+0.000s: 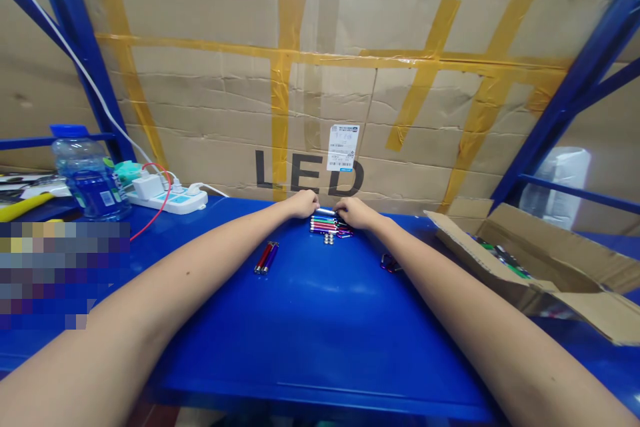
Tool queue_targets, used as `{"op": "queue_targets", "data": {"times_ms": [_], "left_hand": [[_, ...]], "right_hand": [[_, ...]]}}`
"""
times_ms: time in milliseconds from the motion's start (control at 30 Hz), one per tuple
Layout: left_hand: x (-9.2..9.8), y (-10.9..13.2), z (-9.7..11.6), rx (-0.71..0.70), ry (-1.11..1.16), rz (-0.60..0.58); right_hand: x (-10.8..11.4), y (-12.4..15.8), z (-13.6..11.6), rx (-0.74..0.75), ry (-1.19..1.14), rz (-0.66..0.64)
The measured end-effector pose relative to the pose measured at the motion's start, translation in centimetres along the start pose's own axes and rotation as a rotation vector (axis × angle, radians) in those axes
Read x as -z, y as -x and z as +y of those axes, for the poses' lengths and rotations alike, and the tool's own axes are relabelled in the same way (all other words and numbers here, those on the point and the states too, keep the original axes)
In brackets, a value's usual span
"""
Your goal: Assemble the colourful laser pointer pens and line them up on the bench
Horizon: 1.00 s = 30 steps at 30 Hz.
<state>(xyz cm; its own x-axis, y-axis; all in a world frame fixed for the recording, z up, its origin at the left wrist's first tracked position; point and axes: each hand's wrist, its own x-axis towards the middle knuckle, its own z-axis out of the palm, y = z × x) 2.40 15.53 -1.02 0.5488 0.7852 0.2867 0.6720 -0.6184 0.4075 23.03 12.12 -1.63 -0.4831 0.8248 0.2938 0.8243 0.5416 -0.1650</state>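
Note:
Both arms reach far across a blue table (310, 320). My left hand (303, 203) and my right hand (356, 213) meet at the far edge, fingers curled, each on one end of a small silver tube (326, 211). Under it lies a row of thin coloured metal tubes (324, 224), side by side. A few small silver button cells (329, 238) sit just in front of the row. A red and a purple tube (267, 257) lie apart to the left. A small purple clip (388, 263) lies by my right forearm.
A taped cardboard sheet marked LED (310, 173) walls off the back. An open cardboard box (530, 260) with small parts stands at the right. At the left are a water bottle (90, 177), a white power strip (167, 199) with plugs and a red wire, and blue rack posts.

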Motion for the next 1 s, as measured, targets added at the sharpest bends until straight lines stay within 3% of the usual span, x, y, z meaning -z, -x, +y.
{"op": "queue_targets", "data": {"times_ms": [233,733,900,1000], "left_hand": [[0.5,0.1,0.3,0.028,-0.095,-0.108],[0.7,0.9,0.4,0.080,-0.067,-0.129],[1.6,2.1,0.6,0.124,-0.062,-0.065],[3.0,3.9,0.3,0.127,-0.073,-0.029]], "right_hand": [[0.2,0.3,-0.3,0.004,-0.027,-0.029],[0.4,0.4,-1.4,-0.046,-0.072,-0.036],[0.9,0.4,-2.0,-0.031,0.007,0.030],[1.9,1.1,-4.0,0.025,0.103,0.188]]}}
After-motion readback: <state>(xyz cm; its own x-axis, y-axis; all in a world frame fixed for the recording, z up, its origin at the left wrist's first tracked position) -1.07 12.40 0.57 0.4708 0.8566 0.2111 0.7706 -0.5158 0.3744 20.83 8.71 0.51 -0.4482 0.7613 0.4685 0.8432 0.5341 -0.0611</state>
